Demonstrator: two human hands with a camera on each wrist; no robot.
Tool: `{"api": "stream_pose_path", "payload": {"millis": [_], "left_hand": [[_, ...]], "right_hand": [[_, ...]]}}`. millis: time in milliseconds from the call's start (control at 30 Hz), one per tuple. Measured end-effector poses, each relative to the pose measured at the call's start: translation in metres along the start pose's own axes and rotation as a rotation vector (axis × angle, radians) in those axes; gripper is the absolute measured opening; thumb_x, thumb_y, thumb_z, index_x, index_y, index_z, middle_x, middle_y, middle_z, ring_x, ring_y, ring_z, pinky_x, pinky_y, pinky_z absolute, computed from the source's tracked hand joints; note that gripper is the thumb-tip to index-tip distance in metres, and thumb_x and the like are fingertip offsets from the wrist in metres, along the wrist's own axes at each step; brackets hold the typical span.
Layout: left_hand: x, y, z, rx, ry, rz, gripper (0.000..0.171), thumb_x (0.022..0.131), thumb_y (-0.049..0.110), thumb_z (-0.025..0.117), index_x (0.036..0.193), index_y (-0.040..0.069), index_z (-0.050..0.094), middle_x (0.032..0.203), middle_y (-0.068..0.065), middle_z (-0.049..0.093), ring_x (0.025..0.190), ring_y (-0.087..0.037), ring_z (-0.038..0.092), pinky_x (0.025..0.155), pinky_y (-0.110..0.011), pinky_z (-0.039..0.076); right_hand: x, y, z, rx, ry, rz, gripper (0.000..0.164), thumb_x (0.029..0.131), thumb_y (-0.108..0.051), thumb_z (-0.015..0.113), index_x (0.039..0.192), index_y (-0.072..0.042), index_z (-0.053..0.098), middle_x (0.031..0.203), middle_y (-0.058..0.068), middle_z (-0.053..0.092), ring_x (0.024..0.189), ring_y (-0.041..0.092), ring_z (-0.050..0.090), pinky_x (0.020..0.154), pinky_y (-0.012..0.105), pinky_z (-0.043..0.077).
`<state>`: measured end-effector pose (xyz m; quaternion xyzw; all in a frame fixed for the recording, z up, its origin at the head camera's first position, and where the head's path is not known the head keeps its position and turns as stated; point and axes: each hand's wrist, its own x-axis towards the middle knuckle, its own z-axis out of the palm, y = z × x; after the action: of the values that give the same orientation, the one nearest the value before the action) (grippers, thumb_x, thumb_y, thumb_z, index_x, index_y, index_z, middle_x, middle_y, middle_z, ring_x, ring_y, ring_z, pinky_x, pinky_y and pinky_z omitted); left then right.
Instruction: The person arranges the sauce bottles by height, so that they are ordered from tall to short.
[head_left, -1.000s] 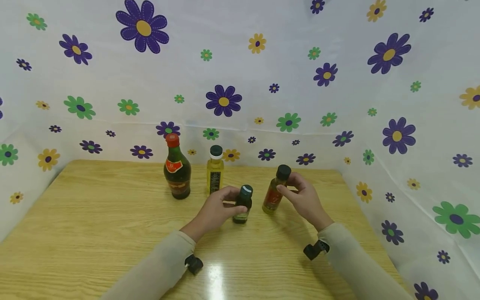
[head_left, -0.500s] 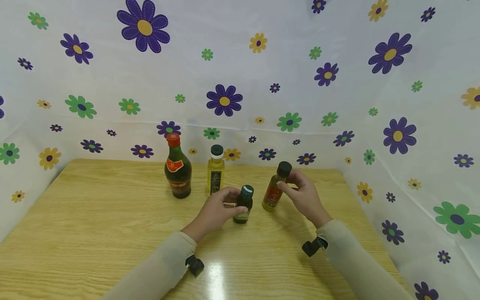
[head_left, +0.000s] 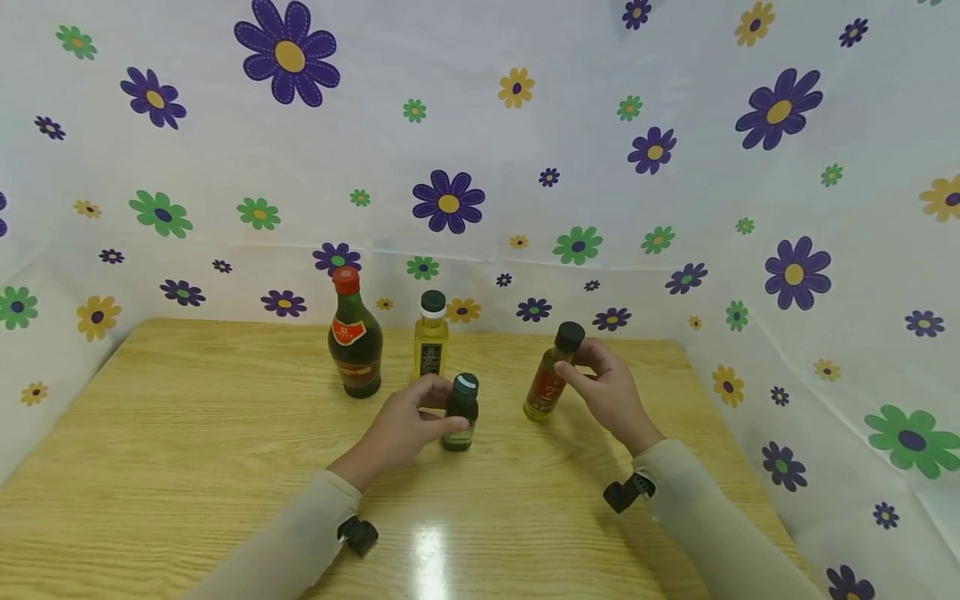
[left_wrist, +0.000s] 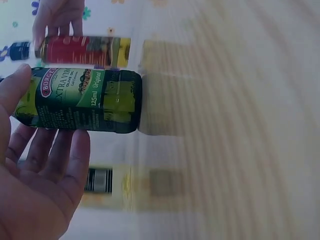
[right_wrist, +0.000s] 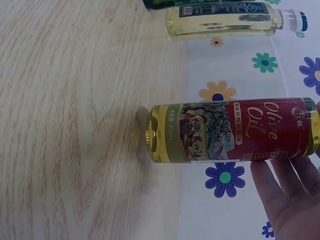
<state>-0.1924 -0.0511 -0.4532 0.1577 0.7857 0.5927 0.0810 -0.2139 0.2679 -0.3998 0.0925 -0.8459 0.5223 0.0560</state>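
Note:
My left hand (head_left: 393, 429) grips a small dark green olive oil bottle (head_left: 462, 408), thumb on the near side and fingers behind. Its "Extra Virgin" label (left_wrist: 70, 87) faces the left wrist camera. Farther right, my right hand (head_left: 611, 396) holds a taller olive oil bottle (head_left: 546, 385) with a red label and black cap near its neck. That one leans slightly right. Whether either base touches the table is hard to tell. Behind the left hand stands a clear bottle of yellow oil (head_left: 431, 337), its lower part hidden.
A dark green bottle with a red cap (head_left: 356, 354) stands upright at the back left of the wooden table (head_left: 187, 433). White cloth (head_left: 525, 133) with printed flowers hangs behind the table and along its right side.
My left hand has shifted left with the small dark green bottle, closer in front of the yellow oil bottle. The right hand's red-labelled bottle has moved slightly up and back.

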Motion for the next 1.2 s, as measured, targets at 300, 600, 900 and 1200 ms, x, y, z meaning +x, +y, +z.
{"api": "stream_pose_path", "payload": {"millis": [300,600,900,1200], "left_hand": [[-0.012,-0.016,-0.046,0.052,0.065,-0.048,0.046,0.088,0.038,0.084,0.124,0.019,0.064,0.123,0.001,0.069,0.120,-0.024,0.064,0.096,-0.043,0.057],[-0.018,-0.026,-0.073,0.073,0.078,-0.048,0.044,0.089,0.039,0.083,0.122,0.018,0.064,0.125,-0.004,0.068,0.118,-0.028,0.065,0.093,-0.044,0.057],[-0.021,-0.025,-0.077,0.060,0.075,-0.015,0.042,0.090,0.034,0.082,0.123,0.015,0.064,0.126,-0.008,0.068,0.117,-0.030,0.065,0.092,-0.042,0.056],[-0.021,-0.025,-0.076,0.056,0.077,-0.016,0.040,0.091,0.032,0.082,0.122,0.014,0.064,0.125,-0.009,0.068,0.116,-0.030,0.065,0.092,-0.042,0.056]], "right_hand": [[0.003,-0.001,0.000,-0.019,-0.001,-0.010,0.034,0.101,-0.029,0.069,0.127,-0.007,0.064,0.126,0.012,0.066,0.118,0.024,0.060,0.102,0.045,0.054],[0.014,-0.010,0.010,0.000,-0.009,-0.051,0.035,0.101,-0.030,0.070,0.126,-0.008,0.064,0.127,0.010,0.066,0.119,0.026,0.061,0.102,0.051,0.053],[0.027,-0.018,0.023,0.022,-0.020,-0.072,0.032,0.100,-0.028,0.071,0.125,-0.009,0.064,0.125,0.009,0.065,0.118,0.025,0.061,0.102,0.050,0.054],[0.038,-0.026,0.039,0.054,-0.033,-0.100,0.032,0.100,-0.022,0.072,0.126,-0.006,0.065,0.125,0.012,0.066,0.117,0.027,0.063,0.100,0.049,0.055]]}}
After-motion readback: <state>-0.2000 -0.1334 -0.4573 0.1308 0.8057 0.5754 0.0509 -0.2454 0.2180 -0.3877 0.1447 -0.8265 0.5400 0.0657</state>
